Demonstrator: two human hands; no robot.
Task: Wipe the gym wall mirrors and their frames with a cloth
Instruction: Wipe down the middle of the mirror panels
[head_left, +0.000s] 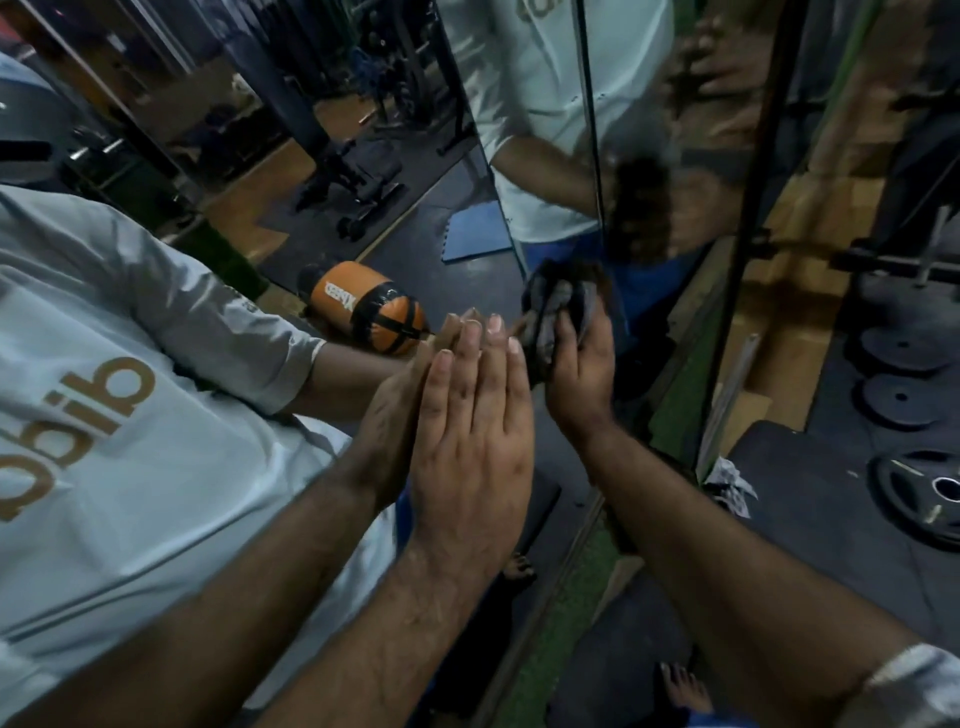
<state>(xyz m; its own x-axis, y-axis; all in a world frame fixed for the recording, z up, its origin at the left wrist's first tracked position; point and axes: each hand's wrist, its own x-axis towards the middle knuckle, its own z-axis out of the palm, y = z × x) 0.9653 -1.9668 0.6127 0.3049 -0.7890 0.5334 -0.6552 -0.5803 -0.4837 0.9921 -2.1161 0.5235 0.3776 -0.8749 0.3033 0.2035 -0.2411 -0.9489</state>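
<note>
The wall mirror (218, 171) on the left reflects a pale shirt and an orange bag. The left hand (470, 415) lies flat against its glass, fingers straight and together. Just right, the right hand (576, 364) grips a dark cloth (558, 306), pressing it by the mirror frame (592, 130). Weight plates (904, 400) lie far right.

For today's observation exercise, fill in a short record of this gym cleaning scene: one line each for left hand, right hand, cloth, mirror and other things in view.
left hand: the left hand lies flat against the mirror, fingers straight, meeting its own reflection
right hand: the right hand grips the cloth
cloth: dark bunched cloth, held at the mirror near a panel seam
mirror: wall mirror in panels, reflecting the person's pale shirt and gym gear
other things: weight plates on the floor at right
</note>
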